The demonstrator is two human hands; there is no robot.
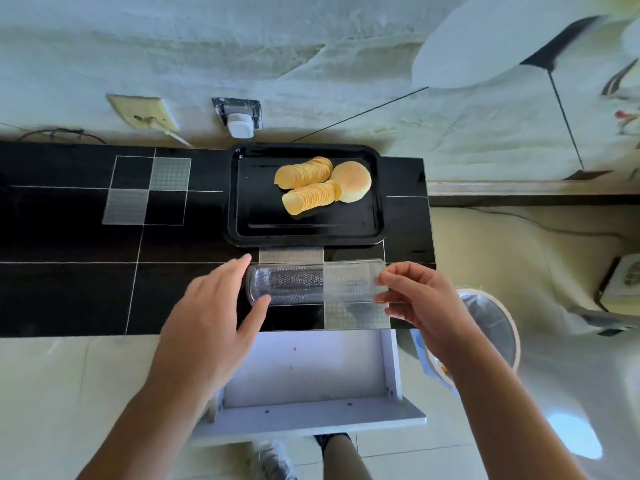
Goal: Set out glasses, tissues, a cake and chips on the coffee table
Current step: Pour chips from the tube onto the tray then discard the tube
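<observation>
Bench (69, 237) left of the black tray (304, 233) is unobstructed. Right end is occupied by the tray. Front strip is blocked by a clear tube (311, 284) lying crosswise; open drawer (311, 375) juts out below.

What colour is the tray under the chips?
Glossy black tray, clearest in the head view.

My right hand (420, 299) hides the clear tube's (311, 284) near end; beside it, my forearm covers part of the bin (491, 323).

My black tiled counter (69, 289) carries a black tray (304, 233) near its right end, against the wall.
</observation>
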